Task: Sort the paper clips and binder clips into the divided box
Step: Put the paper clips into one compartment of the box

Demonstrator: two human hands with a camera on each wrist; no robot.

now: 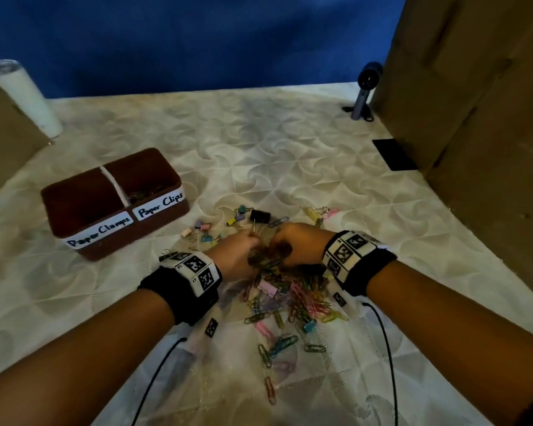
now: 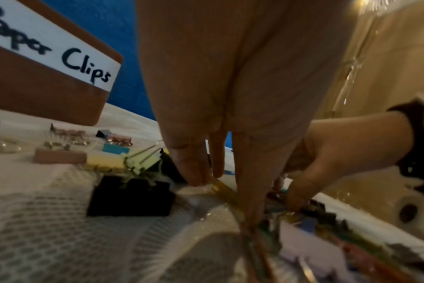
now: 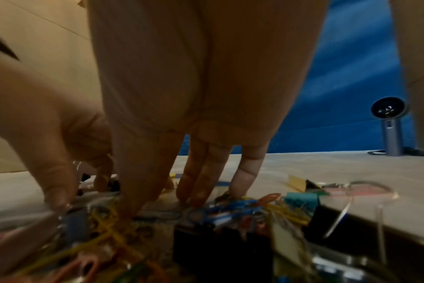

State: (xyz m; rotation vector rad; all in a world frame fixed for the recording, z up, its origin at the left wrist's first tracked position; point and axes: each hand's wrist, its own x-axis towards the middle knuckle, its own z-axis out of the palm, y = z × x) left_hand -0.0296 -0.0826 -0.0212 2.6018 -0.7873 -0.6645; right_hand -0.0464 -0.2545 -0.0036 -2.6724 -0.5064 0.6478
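Note:
A brown divided box (image 1: 74,207) stands at the left, labelled "Paper Clamps" and "Paper Clips" (image 2: 61,55); a few clips lie in its right compartment (image 1: 142,193). A pile of coloured paper clips (image 1: 293,299) lies between my forearms. Small binder clips (image 1: 211,232) and a black binder clip (image 1: 260,216) (image 2: 131,199) are scattered beyond it. Both hands meet at the pile's far end. My left hand (image 1: 237,250) (image 2: 220,195) pinches a yellow paper clip (image 2: 226,193) between thumb and fingers. My right hand (image 1: 294,244) (image 3: 155,206) points down with fairly straight fingers, their tips on the pile.
A white tumbler (image 1: 25,96) leans at the back left. A small device on a stand (image 1: 366,90) and a flat black card (image 1: 394,154) sit at the back right beside a cardboard wall (image 1: 474,118). Cables trail from both wristbands over the patterned cloth (image 1: 259,133).

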